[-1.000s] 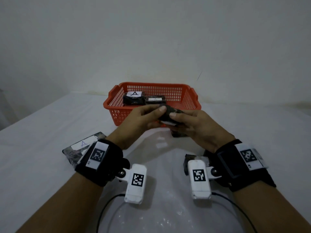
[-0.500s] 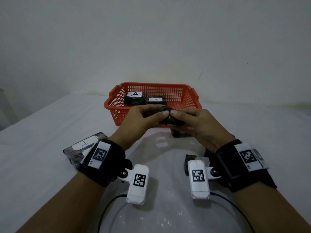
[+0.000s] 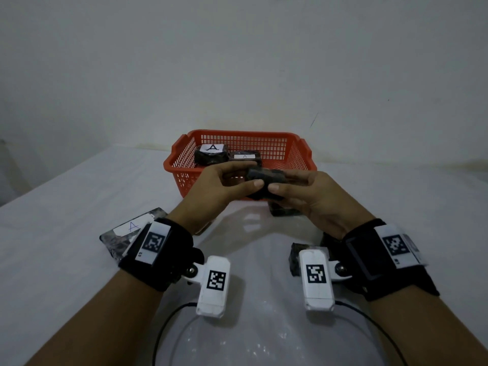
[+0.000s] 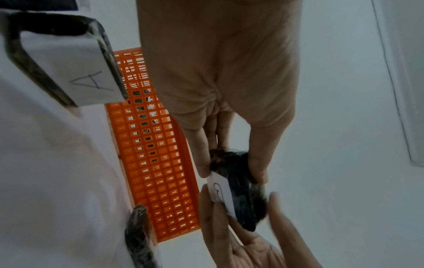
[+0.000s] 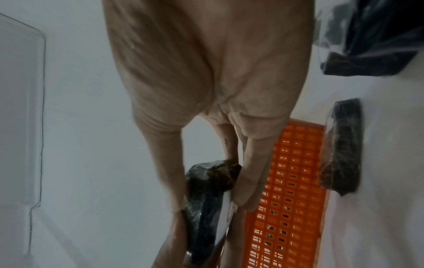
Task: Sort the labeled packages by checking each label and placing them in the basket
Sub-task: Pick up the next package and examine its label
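Note:
Both hands hold one dark plastic-wrapped package in the air just in front of the red basket. My left hand pinches its left end between thumb and fingers, and my right hand pinches its right end. In the left wrist view the package shows a white label with a handwritten letter, turned down and toward the basket. In the right wrist view the package appears edge-on. Two dark packages labelled A lie in the basket.
A flat package labelled A lies on the white table by my left wrist. Another dark package sits against the basket's front wall below my right hand. A third lies under my right wrist camera.
The held package has been lifted a little and turned in my fingers; the white edge that showed underneath now faces away from the head camera. Everything else is still.

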Demonstrator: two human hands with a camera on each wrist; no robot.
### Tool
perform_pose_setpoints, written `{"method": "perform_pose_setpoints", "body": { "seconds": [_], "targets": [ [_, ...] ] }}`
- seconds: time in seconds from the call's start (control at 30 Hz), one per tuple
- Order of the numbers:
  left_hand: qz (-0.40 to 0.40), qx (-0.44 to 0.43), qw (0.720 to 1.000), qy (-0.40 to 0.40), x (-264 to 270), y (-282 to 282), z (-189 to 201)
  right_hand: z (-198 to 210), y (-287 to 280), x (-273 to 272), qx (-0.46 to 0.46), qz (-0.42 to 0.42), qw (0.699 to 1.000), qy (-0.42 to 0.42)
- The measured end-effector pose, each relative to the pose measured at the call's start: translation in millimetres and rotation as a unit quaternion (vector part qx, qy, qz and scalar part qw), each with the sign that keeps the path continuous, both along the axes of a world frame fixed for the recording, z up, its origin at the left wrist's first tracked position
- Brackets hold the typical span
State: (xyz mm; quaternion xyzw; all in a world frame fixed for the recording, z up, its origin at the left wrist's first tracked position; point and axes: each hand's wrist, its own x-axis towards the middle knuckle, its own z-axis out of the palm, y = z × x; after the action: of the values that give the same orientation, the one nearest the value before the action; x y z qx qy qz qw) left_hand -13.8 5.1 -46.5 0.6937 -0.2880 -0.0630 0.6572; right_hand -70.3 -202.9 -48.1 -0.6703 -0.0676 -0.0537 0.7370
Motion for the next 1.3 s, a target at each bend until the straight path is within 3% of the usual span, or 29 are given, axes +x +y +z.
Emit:
{"method": "perform_pose_setpoints", "body": {
  "seconds": [0.13, 0.3, 0.4, 0.47, 0.63, 0.87, 1.03, 1.17, 1.3],
  "targets": [
    [-0.008, -0.002, 1.000, 0.001, -0.6, -0.4, 0.8, -2.3, -2.0, 1.0, -0.044, -0.031, 0.998, -0.011],
    [-0.018, 0.002, 0.999, -0.031, 2.0, 1.9, 1.0, 1.7, 2.0, 0.4, -0.016, 0.012, 0.999, 0.035],
    [-0.056, 0.004, 0.998, -0.012, 2.4, -0.5, 0.2, -1.9, 2.5, 2.3, -0.037, -0.037, 0.998, 0.037],
    [-0.045, 0.005, 0.999, -0.003, 1.6, -1.8, 0.3, -4.9, 2.5, 3.0, -0.057, -0.055, 0.997, 0.021],
    [0.036, 0.033, 0.996, -0.072, 3.1, -0.8, -1.4, -4.5, 3.9, 1.7, -0.076, -0.079, 0.994, 0.000],
    [0.016, 0.010, 0.993, -0.115, 3.7, 0.7, -1.6, 3.5, 7.8, 0.0, -0.025, -0.044, 0.998, 0.045],
    [-0.025, 0.034, 0.998, -0.044, -0.5, -1.8, 0.8, 3.3, 2.3, -1.1, -0.021, -0.053, 0.998, -0.001],
    [0.005, 0.023, 0.999, -0.046, -0.5, -1.6, 0.9, 4.0, -0.1, -0.4, -0.014, -0.028, 1.000, 0.000],
    [-0.019, 0.003, 0.999, -0.027, -0.5, -2.0, 2.9, 2.2, -2.2, -0.6, -0.042, -0.041, 0.998, -0.027]
  ]
}}
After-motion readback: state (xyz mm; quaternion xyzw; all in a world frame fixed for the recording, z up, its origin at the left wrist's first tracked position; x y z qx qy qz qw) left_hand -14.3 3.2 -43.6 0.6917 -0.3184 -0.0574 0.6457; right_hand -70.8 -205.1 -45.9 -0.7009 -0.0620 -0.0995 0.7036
